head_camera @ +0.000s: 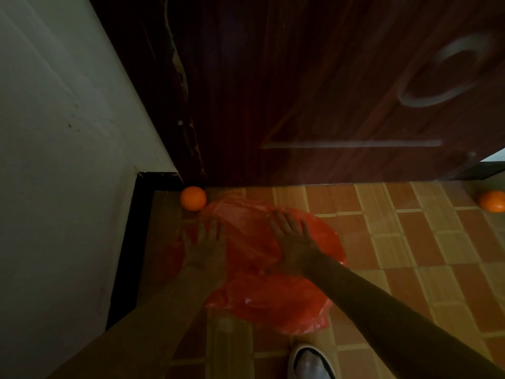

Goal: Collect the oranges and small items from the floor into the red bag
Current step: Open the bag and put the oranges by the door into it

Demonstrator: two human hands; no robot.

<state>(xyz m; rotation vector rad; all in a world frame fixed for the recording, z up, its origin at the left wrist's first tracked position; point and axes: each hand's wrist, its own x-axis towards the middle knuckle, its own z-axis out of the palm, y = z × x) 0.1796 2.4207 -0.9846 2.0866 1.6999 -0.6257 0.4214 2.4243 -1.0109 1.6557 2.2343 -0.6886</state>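
Note:
The red plastic bag (273, 296) lies flat and crumpled on the tiled floor in front of the door. My left hand (206, 246) hovers over its left edge, fingers spread, holding nothing. My right hand (293, 244) is over the bag's middle, palm down and fingers apart; whether it touches the plastic I cannot tell. One orange (193, 198) rests in the corner where the wall meets the door frame, just beyond my left hand. A second orange (492, 201) lies at the far right edge, near the door's open end.
A dark wooden door (341, 91) stands close ahead, a white wall (62, 132) with a black skirting board (128, 242) on the left. My shoe (310, 362) is on the tiles just below the bag. The scene is dim.

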